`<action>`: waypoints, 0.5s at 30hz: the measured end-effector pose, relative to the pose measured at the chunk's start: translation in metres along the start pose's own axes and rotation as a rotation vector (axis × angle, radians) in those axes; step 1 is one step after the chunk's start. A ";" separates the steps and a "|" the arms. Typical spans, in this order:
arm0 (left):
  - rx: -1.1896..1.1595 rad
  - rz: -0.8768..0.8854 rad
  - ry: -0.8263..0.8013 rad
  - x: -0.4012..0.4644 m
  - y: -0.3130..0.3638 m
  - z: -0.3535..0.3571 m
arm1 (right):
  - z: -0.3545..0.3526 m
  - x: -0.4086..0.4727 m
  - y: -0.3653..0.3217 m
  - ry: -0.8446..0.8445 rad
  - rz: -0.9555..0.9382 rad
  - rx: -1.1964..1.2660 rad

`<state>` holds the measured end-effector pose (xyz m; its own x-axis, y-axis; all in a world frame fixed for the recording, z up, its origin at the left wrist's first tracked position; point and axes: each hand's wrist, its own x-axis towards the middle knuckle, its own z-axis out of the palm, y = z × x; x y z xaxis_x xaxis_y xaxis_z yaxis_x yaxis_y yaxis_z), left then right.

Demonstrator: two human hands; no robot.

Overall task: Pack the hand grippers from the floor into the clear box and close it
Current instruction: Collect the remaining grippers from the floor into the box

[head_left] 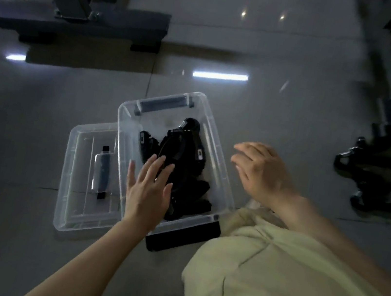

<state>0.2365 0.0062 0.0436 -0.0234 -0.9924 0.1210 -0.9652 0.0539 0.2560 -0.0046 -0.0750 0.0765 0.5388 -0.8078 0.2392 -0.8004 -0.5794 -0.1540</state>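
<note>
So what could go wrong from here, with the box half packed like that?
1. The hand grippers in the box lie heaped and tangled in the clear box; if they stick up, the lid beside it may not close.
2. More hand grippers on the floor sit far right in dim light, easy to overlook.
3. The left hand hovers over the pile, and the right hand hangs outside the rim; a careless push could shift the box.
</note>
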 end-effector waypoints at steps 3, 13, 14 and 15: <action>-0.217 0.102 0.023 0.010 0.052 -0.011 | -0.026 -0.032 0.020 -0.016 0.240 0.140; -0.350 0.409 -0.282 0.040 0.311 0.008 | -0.090 -0.249 0.122 -0.187 1.179 0.452; -0.352 0.443 -0.301 0.042 0.335 0.011 | -0.097 -0.274 0.131 -0.173 1.261 0.487; -0.349 0.478 -0.315 0.044 0.357 0.013 | -0.104 -0.298 0.140 -0.171 1.338 0.506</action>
<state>-0.1128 -0.0195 0.1279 -0.5535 -0.8324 0.0260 -0.6900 0.4758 0.5455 -0.3044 0.0961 0.0829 -0.4744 -0.7478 -0.4644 -0.5632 0.6633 -0.4928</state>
